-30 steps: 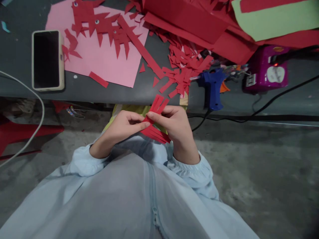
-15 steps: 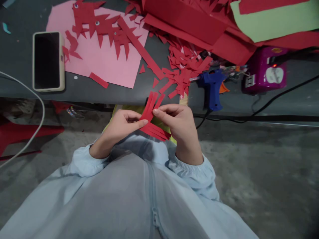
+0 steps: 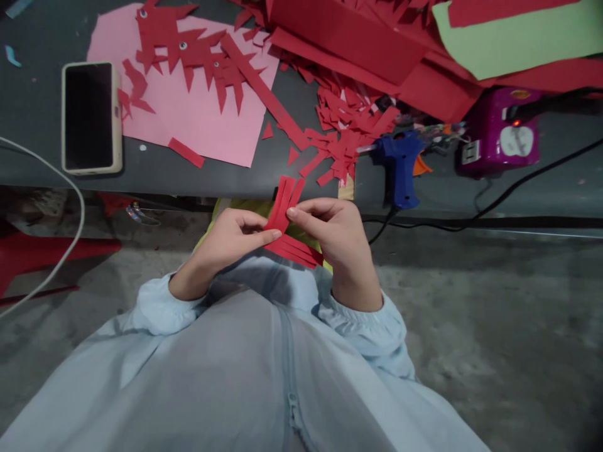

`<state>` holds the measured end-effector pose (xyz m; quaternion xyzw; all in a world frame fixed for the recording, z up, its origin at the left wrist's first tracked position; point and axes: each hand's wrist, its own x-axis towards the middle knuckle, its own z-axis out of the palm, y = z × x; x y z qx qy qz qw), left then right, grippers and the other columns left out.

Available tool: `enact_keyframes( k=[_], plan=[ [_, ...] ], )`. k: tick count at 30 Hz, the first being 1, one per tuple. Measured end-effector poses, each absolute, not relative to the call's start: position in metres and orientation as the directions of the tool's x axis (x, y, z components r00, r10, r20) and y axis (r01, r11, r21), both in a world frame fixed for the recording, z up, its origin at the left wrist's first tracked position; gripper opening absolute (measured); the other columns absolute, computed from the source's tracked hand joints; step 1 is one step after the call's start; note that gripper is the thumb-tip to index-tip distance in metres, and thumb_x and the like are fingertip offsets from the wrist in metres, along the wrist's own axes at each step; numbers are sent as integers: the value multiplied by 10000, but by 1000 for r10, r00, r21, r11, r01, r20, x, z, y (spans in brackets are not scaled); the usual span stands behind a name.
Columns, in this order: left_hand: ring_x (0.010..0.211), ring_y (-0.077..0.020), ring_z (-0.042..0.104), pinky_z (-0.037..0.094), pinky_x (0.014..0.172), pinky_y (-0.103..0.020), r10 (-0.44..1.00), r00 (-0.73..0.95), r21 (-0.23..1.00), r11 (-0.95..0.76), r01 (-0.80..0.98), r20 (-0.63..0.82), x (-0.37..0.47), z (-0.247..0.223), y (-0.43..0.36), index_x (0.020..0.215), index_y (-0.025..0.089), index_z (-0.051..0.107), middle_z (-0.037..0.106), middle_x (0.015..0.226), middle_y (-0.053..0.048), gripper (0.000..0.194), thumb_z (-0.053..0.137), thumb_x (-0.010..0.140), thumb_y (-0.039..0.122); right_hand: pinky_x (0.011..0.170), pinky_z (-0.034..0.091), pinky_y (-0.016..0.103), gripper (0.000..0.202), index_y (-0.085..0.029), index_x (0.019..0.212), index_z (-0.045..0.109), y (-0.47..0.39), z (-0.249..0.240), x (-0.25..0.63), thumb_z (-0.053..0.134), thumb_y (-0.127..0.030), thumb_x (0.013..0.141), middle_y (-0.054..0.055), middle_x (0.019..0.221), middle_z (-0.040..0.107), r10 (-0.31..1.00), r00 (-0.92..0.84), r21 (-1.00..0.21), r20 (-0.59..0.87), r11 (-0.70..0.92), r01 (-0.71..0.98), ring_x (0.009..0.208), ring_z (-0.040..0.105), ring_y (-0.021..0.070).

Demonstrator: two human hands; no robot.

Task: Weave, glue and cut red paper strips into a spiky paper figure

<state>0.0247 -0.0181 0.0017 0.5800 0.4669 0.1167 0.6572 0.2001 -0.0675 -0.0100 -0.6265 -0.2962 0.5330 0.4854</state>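
Over my lap, just off the table edge, I hold several red paper strips (image 3: pixel 296 250). One group points up toward the table and another slants down to the right, meeting near my left thumb. My left hand (image 3: pixel 235 237) pinches them where they meet, thumb on top. My right hand (image 3: pixel 332 229) is closed, its thumb and forefinger on the upper strips' right side. Beyond my hands lies a pile of red paper scraps (image 3: pixel 342 125). On a pink sheet (image 3: pixel 207 129) rest red fish-like paper cutouts (image 3: pixel 198 59) with googly eyes and a long red strip (image 3: pixel 264 91).
A blue glue gun (image 3: pixel 400 169) lies right of the scraps, beside a purple power block (image 3: pixel 502 135) with a black cable. A phone (image 3: pixel 89 119) is at left, near a white cord (image 3: pixel 70 182). Red sheets (image 3: pixel 358 44) and a green sheet (image 3: pixel 527 41) lie at the back.
The upper strips have shifted slightly closer together between my hands. Both hands keep nearly the same place and grip.
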Motion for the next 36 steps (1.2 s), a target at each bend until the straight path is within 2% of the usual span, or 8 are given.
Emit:
enact_keyframes(
  k=[4, 10, 14, 18, 21, 25, 32, 36],
  plan=[
    [585, -104, 487, 351, 533, -236, 695, 540, 871, 285, 401, -476, 24, 1, -17, 687, 140, 702, 579, 614, 14, 313, 721, 772, 440, 403, 231, 207, 232, -182, 635, 758, -68, -12, 199, 827, -403, 637, -39, 506, 540, 886, 258, -922, -385, -359, -143, 444, 326, 43],
    [548, -68, 363, 250, 500, -227, 703, 552, 885, 260, 388, -448, 26, 6, -17, 556, 153, 564, 420, 557, 55, 353, 732, 772, 375, 399, 219, 208, 262, -173, 651, 758, -67, -13, 198, 838, -423, 643, -45, 507, 532, 892, 242, -921, -381, -345, -179, 437, 306, 36],
    [564, -86, 415, 301, 529, -238, 719, 529, 885, 282, 371, -451, 26, 5, -17, 614, 150, 645, 486, 572, 40, 302, 738, 765, 395, 394, 215, 216, 337, -167, 649, 756, -67, -7, 200, 846, -491, 634, -56, 465, 478, 900, 155, -911, -407, -385, -150, 432, 312, 45],
    [584, -102, 466, 335, 557, -247, 668, 570, 875, 308, 374, -479, 24, 0, -15, 648, 148, 695, 546, 590, 27, 286, 766, 738, 411, 421, 272, 219, 382, -163, 578, 723, -66, -1, 201, 888, -507, 569, -35, 490, 540, 911, 46, -910, -410, -405, -91, 464, 382, 58],
    [587, -100, 468, 330, 559, -245, 645, 587, 870, 316, 378, -489, 23, -2, -15, 670, 150, 709, 550, 597, 28, 273, 756, 756, 405, 410, 233, 221, 427, -169, 485, 632, -66, 1, 200, 885, -498, 587, -61, 443, 453, 924, 59, -923, -378, -371, -99, 443, 320, 43],
    [564, -82, 410, 281, 528, -235, 651, 581, 868, 295, 400, -489, 23, 1, -15, 611, 148, 654, 479, 570, 41, 320, 748, 767, 411, 404, 150, 235, 486, -179, 451, 541, -65, 3, 198, 848, -500, 650, -82, 424, 327, 922, 104, -927, -373, -364, -93, 429, 238, 37],
    [562, -83, 423, 307, 520, -227, 656, 596, 884, 292, 366, -464, 19, 13, -12, 605, 144, 661, 515, 575, 37, 323, 751, 756, 415, 435, 196, 239, 414, -178, 451, 586, -52, 11, 198, 828, -415, 690, -72, 422, 358, 952, 181, -968, -248, -238, -75, 444, 270, 43],
    [574, -91, 464, 347, 537, -225, 661, 577, 877, 364, 313, -480, 13, 23, -5, 642, 141, 695, 570, 603, 26, 280, 764, 739, 394, 432, 241, 233, 316, -182, 485, 659, -34, 25, 197, 859, -383, 624, -66, 422, 417, 949, 220, -973, -225, -208, -99, 432, 312, 44]
  ],
)
